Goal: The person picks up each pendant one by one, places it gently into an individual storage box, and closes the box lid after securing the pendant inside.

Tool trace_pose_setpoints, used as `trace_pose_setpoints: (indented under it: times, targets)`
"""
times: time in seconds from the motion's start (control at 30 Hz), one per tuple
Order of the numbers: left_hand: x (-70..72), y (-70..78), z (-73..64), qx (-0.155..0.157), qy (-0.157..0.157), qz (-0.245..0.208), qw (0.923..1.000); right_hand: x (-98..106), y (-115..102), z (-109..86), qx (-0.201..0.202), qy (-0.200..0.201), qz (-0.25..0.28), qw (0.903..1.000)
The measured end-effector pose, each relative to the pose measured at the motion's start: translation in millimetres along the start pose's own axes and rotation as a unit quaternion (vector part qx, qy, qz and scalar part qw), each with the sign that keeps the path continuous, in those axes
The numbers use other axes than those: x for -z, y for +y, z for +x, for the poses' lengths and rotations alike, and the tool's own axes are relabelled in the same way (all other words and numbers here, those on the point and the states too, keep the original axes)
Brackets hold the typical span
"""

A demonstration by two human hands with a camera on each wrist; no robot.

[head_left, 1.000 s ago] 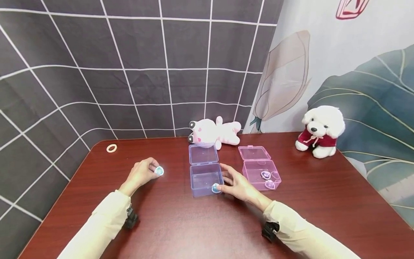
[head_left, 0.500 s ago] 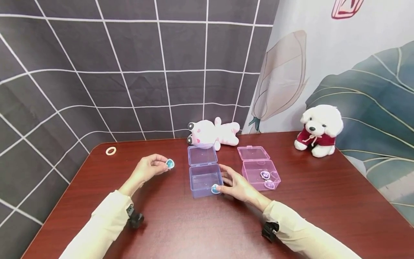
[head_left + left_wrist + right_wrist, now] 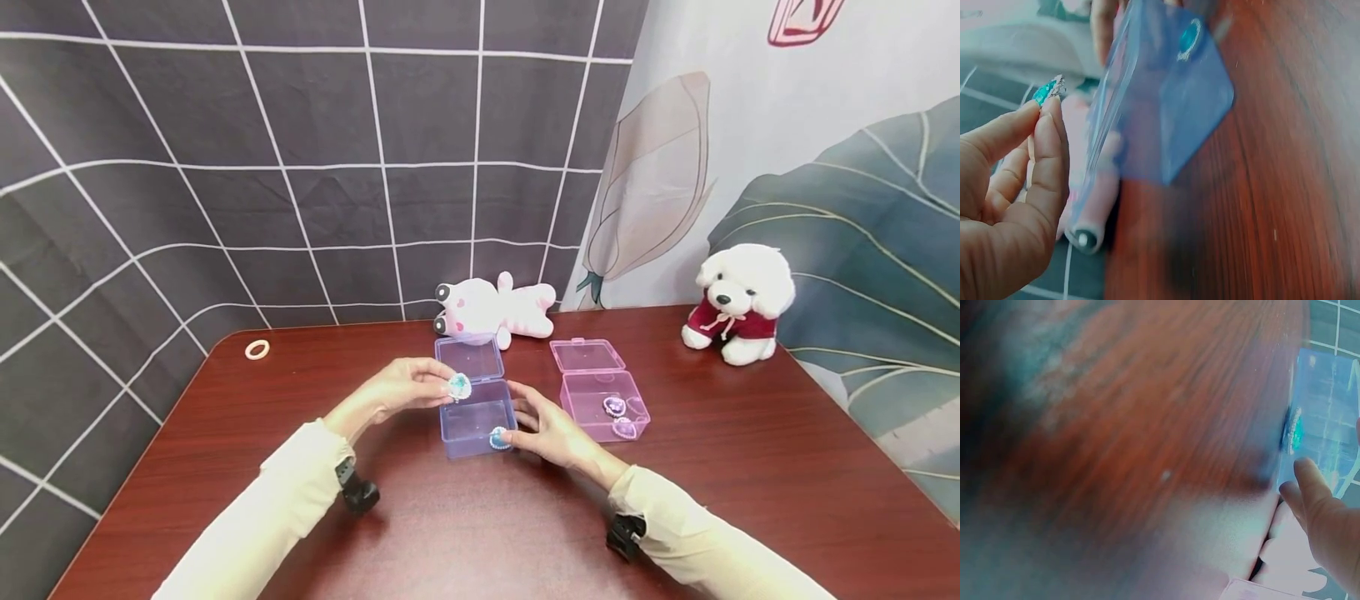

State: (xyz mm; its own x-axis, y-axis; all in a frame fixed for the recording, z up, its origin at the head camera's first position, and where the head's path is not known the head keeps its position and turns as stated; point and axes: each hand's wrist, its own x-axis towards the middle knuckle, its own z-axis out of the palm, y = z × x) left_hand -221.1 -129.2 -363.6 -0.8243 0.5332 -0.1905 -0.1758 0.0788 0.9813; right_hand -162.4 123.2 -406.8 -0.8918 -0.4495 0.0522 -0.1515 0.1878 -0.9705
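Note:
My left hand (image 3: 401, 389) pinches a teal gem with a white beaded rim (image 3: 459, 386) between thumb and fingertips. It is above the left side of a clear blue plastic box (image 3: 468, 446), whose lid (image 3: 470, 358) is flipped back. In the left wrist view the pinched gem (image 3: 1049, 92) is seen edge-on. Inside the box, by the front right corner, lies a second teal gem (image 3: 498, 438). My right hand (image 3: 551, 429) holds the box's right side, thumb at the front corner and fingers along the side wall. Part of its fingers is hidden.
Right of the blue box stands an open pink box (image 3: 588, 429) with two purple gems (image 3: 615, 406) inside. A pink-and-white plush toy (image 3: 495, 308) lies behind the boxes. A white plush dog (image 3: 742, 304) sits at back right, a pale ring (image 3: 257, 349) at back left.
My left hand has lifted the teal gem and carried it to the right, from the table left of the blue box to above the box. My right hand has stayed at the box.

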Motion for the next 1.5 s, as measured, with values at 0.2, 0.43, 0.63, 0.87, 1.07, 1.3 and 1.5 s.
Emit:
trace_pose_setpoints:
  times: [0.2, 0.43, 0.63, 0.87, 1.07, 1.3, 1.5]
  targets:
    - [-23.4, 0.7, 17.0, 0.029, 0.002, 0.045, 0.9986, 0, 2, 0.0, 0.007, -0.003, -0.007, 0.9999]
    - [-43.9, 2.2, 26.4, 0.044, 0.014, 0.111, 0.9927, 1, 0, -1.3, -0.003, -0.003, -0.007, 1.0000]
    - [-56.5, 0.7, 28.9, 0.012, 0.037, 0.197, 0.9796, 1, 0, -1.8, -0.001, -0.004, -0.005, 1.0000]
    - [-65.2, -6.8, 29.1, -0.020, 0.082, 0.289, 0.9535, 0, 0, -1.7, 0.003, 0.000, -0.004, 1.0000]
    - [-68.5, -8.8, 30.2, -0.054, 0.100, 0.353, 0.9286, 1, 0, -0.9, 0.004, -0.001, -0.001, 1.0000]
    - [-72.0, -8.7, 32.6, -0.073, 0.116, 0.429, 0.8930, 1, -1, -0.6, -0.001, -0.003, -0.002, 1.0000]
    - [-72.6, -10.2, 32.6, -0.076, 0.112, 0.467, 0.8741, -1, 0, 0.2, 0.003, -0.002, -0.010, 0.9999]
